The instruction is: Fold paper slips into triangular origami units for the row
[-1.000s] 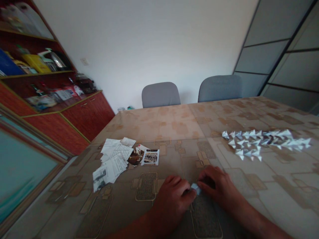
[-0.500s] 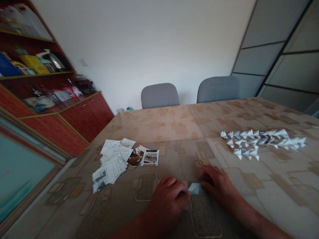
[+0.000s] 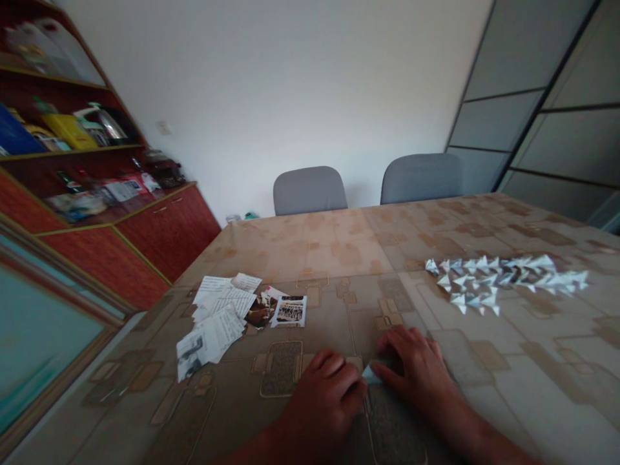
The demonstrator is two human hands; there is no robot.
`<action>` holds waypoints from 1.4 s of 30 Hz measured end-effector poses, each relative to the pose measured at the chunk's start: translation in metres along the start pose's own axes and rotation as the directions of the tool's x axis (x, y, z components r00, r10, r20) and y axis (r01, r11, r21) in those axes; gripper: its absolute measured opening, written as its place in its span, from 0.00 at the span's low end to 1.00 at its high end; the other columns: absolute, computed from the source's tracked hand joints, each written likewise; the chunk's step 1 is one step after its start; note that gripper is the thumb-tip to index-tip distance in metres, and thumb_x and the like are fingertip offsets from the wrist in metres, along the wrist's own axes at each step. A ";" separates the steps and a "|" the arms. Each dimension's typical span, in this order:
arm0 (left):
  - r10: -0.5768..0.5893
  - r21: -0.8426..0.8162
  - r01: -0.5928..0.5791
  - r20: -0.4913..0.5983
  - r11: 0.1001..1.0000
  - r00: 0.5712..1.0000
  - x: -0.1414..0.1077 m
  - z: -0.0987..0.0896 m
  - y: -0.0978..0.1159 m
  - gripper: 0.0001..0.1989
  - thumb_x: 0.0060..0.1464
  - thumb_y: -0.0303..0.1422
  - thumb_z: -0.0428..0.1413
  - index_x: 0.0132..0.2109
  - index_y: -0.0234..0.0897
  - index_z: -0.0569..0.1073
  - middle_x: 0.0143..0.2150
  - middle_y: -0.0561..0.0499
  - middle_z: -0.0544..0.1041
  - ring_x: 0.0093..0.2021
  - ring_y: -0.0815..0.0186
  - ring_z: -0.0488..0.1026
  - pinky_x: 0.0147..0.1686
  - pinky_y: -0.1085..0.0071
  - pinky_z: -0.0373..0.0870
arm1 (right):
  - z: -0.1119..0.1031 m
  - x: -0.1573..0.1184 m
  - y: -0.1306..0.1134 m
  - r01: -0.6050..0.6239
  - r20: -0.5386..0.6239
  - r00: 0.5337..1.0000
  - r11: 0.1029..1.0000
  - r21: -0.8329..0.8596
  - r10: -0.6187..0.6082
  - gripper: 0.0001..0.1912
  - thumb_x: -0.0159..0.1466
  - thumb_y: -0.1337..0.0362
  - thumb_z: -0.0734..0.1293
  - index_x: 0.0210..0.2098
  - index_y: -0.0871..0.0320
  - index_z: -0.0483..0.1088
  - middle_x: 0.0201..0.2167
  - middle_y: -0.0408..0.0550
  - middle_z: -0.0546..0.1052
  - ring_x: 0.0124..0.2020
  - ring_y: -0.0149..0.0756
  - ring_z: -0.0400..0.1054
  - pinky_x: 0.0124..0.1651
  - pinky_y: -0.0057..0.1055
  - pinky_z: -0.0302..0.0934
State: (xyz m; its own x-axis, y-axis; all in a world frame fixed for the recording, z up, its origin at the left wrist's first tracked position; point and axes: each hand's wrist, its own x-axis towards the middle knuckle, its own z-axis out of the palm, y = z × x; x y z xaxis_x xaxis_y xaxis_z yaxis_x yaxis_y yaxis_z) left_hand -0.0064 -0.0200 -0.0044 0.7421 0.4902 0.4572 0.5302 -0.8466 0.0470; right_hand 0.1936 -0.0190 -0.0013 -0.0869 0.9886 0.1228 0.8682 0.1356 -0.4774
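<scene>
A small folded piece of pale paper lies on the table between my two hands, partly covered by them. My left hand is closed, its fingertips pinching at the paper's left edge. From the right, my right hand has its thumb on the paper and its other fingers bent over beyond it. To the left lies a loose pile of printed paper pieces, some with pictures. Several pointed folded paper pieces stand in rows on the right.
A patterned cloth covers the table. Two grey chairs stand at its far side, before a white wall. On the left is a reddish wooden cabinet with loaded shelves; a panelled sliding door is at the right.
My right hand has moved left, its thumb now over the right part of the folded paper, so less of it shows. My left hand stays nearly in place.
</scene>
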 end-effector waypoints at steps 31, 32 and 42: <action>-0.091 -0.112 0.091 0.007 0.990 0.996 -0.006 -0.009 0.000 0.08 0.61 0.26 0.50 0.35 0.34 0.72 0.32 0.50 0.72 0.33 0.64 0.66 0.34 0.66 0.59 | -0.005 0.004 0.006 0.053 0.067 0.996 0.997 0.054 -0.057 0.06 0.54 0.71 0.67 0.31 0.55 0.71 0.32 0.45 0.76 0.38 0.43 0.67 0.39 0.36 0.56; -0.101 -0.137 0.101 0.006 0.985 0.995 -0.006 -0.011 -0.001 0.09 0.61 0.26 0.49 0.36 0.34 0.73 0.32 0.49 0.72 0.33 0.64 0.66 0.33 0.67 0.59 | -0.007 0.005 0.009 0.073 0.080 0.994 0.994 0.081 -0.080 0.06 0.55 0.72 0.66 0.30 0.55 0.71 0.31 0.45 0.76 0.37 0.42 0.67 0.39 0.34 0.57; -0.296 -0.400 0.313 0.105 0.861 0.949 -0.008 -0.017 -0.008 0.09 0.59 0.24 0.51 0.38 0.37 0.76 0.35 0.49 0.74 0.37 0.63 0.69 0.37 0.68 0.62 | -0.007 0.009 0.019 0.163 0.097 0.979 0.977 0.136 -0.177 0.09 0.57 0.74 0.64 0.29 0.55 0.73 0.30 0.44 0.76 0.37 0.39 0.68 0.40 0.33 0.58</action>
State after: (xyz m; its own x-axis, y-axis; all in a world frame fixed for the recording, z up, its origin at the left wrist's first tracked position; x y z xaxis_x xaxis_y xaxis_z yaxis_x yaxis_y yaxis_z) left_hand -0.0241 -0.0205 0.0063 0.5904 0.7380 0.3269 0.5249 -0.6587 0.5390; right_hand 0.2133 -0.0080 -0.0031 -0.2859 0.9507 0.1199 0.7677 0.3021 -0.5652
